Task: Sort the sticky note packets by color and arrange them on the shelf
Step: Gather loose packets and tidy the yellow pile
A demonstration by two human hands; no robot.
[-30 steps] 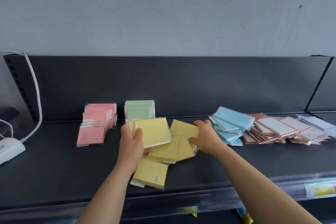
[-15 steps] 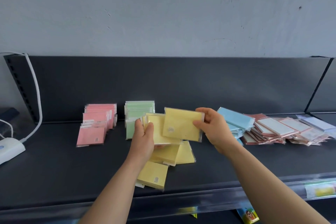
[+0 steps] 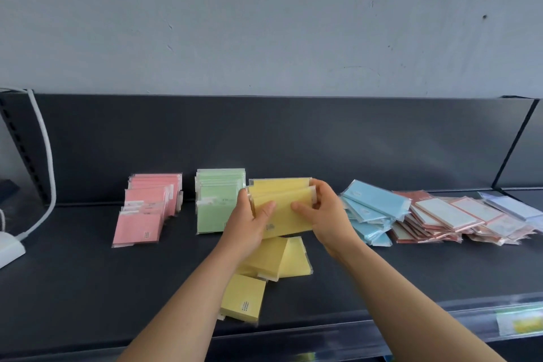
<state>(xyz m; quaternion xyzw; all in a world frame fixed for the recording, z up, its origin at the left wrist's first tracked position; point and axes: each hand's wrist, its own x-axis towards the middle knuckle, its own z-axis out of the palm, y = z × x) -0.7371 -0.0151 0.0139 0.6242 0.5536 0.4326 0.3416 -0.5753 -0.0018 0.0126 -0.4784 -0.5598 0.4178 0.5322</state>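
I hold a small stack of yellow packets (image 3: 282, 203) above the dark shelf (image 3: 88, 279). My left hand (image 3: 249, 220) grips its left edge and my right hand (image 3: 321, 211) grips its right edge, thumbs on the front packet. More yellow packets (image 3: 279, 256) lie loose on the shelf under my hands, and one yellow packet (image 3: 242, 297) lies near the front edge. A pink stack (image 3: 147, 209) stands at the left, a green stack (image 3: 214, 203) beside it, partly hidden by my left hand. Blue packets (image 3: 370, 209) lie in a heap to the right.
Red-bordered white packets (image 3: 440, 217) are heaped right of the blue ones, with pale lilac packets (image 3: 514, 206) at the far right. A white cable (image 3: 44, 156) and a white device (image 3: 8, 250) sit at the left end. A price-label rail (image 3: 517, 320) runs along the front edge.
My right hand lifted a yellow packet from the loose pile and brought it onto the stack in my left hand. Both hands now hold the stack together, a little further right.
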